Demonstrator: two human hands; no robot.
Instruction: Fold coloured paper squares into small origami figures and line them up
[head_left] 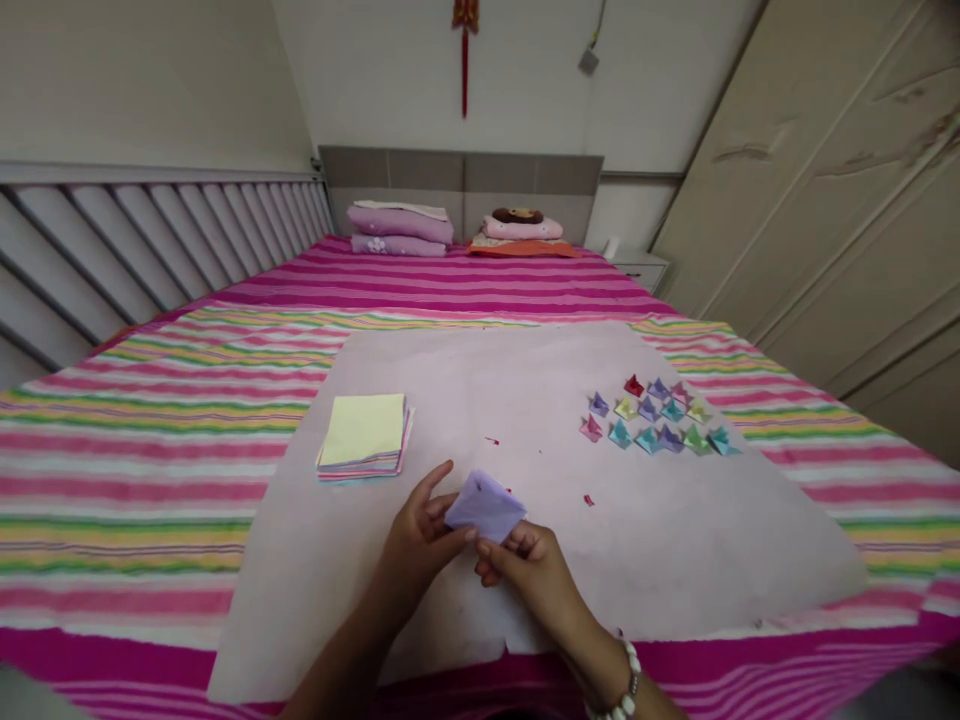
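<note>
A folded piece of purple paper [487,508] is held up between both hands, above the large pale sheet. My left hand [424,530] grips its left corner, thumb in front and some fingers behind, the index finger sticking up. At the lower right edge, my right hand [529,565] pinches the same paper between thumb and fingers. To the left lies a stack of square coloured paper [366,430] with a pale yellow sheet on top. Several small folded paper pieces [649,408] in red, purple, yellow, teal, green and pink stand grouped at the right.
The large pale sheet [480,380] lies over a striped bedspread [150,440]. Small red scraps [589,500] lie on it. Folded bedding [401,228] is piled by the headboard [420,170]. A railing [187,240] runs along the left, and pale panels [825,200] lean at the right.
</note>
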